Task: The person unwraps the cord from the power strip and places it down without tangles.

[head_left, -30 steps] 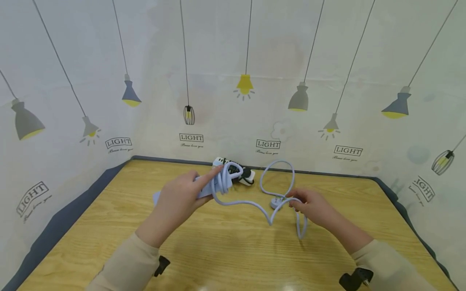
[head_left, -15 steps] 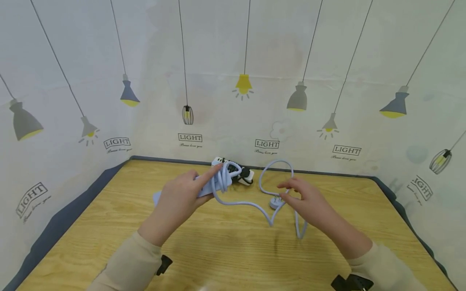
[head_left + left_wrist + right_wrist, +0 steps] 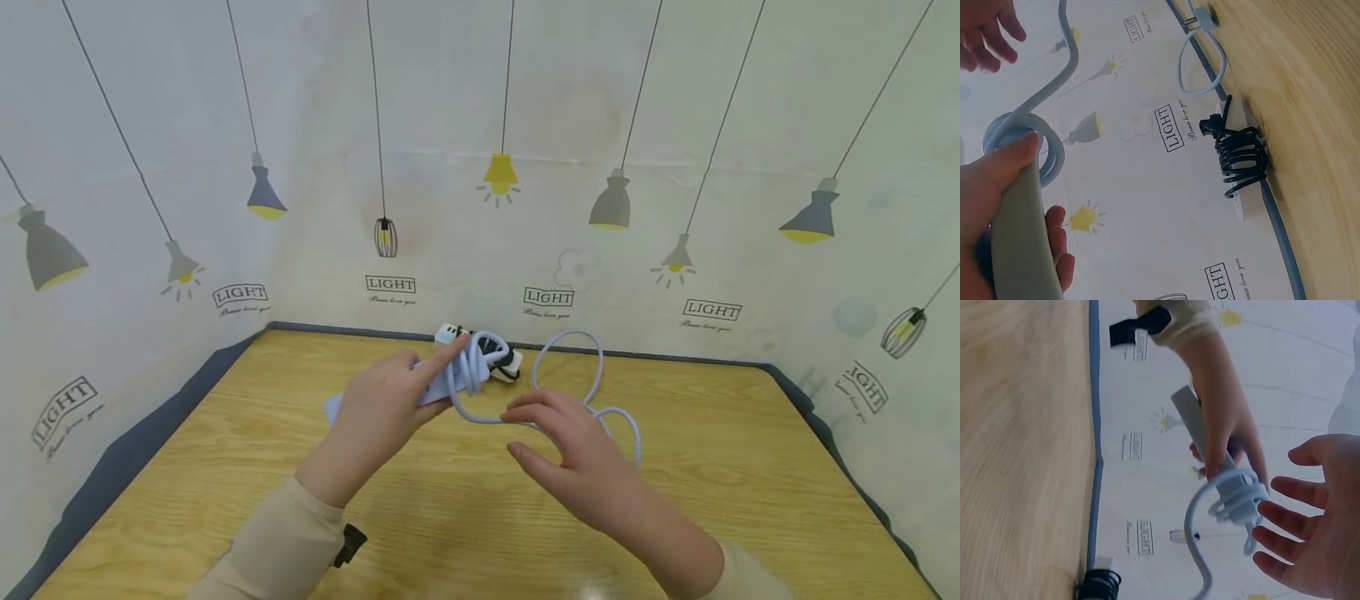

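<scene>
One pale backdrop [image 3: 450, 108], printed with hanging lamps, stands behind the wooden bench [image 3: 450, 517]. The left hand [image 3: 378, 408] grips a light blue power strip [image 3: 1025, 237] above the bench; the left wrist view shows its fingers curled round the far edge. The right hand [image 3: 588, 467] spreads its fingers, gripping nothing: the head view puts them over the strip's cord [image 3: 476, 419], the left wrist view shows a gap. A white power strip [image 3: 1247, 203] lies behind, wrapped in black cable [image 3: 1241, 156]. The blue plug [image 3: 1205, 20], hidden from the head view, shows from the left wrist.
</scene>
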Tool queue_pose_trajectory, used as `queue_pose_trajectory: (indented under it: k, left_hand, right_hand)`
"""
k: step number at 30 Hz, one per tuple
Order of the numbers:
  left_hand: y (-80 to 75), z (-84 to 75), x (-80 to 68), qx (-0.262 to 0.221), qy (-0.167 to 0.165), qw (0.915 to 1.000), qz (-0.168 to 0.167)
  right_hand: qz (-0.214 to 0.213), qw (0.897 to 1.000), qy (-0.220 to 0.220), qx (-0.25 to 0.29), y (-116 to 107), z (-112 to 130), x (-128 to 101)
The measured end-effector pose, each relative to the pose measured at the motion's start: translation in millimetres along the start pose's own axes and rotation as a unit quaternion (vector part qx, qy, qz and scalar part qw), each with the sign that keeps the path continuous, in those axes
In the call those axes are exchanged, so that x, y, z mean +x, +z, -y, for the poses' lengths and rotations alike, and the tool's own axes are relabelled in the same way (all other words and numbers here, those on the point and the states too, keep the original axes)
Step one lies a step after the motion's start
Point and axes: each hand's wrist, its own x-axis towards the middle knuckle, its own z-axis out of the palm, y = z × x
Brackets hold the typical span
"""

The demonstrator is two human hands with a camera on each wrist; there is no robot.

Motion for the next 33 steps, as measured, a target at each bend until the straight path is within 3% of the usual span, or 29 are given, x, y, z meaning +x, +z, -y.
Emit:
queue_pose_trajectory:
  k: [4, 12, 19, 24, 29, 33]
  left_hand:
    - [1.5, -2.4, 1.0, 0.0, 0.002, 1.0, 0.0]
    - [5.1, -5.7, 0.8, 0.002, -0.001, 1.0, -0.009]
    - [5.0, -9.8, 2.3, 0.001, -0.008, 0.9999, -0.01]
    - [3.8, -12.4, 3.7, -0.005, -0.017, 0.9998, -0.009]
    - [3.9, -13.5, 4.1, -0.006, -0.025, 0.9996, -0.011]
    - [5.3, -12.8, 4.0, 0.002, -0.036, 0.9993, -0.011]
  right_hand:
    - [0.005, 1.0, 0.005, 0.008, 13, 9, 3]
    - [-0.005, 0.996, 0.082, 0.027, 36, 16, 8]
    - [-0.036, 0.986, 0.161, 0.013, 51, 18, 14]
    - [-0.041, 0.979, 0.194, 0.058, 60, 17, 17]
    - [-0.057, 0.976, 0.194, 0.081, 66, 15, 20]
    - [-0.098, 0.982, 0.147, 0.067, 69, 8, 22]
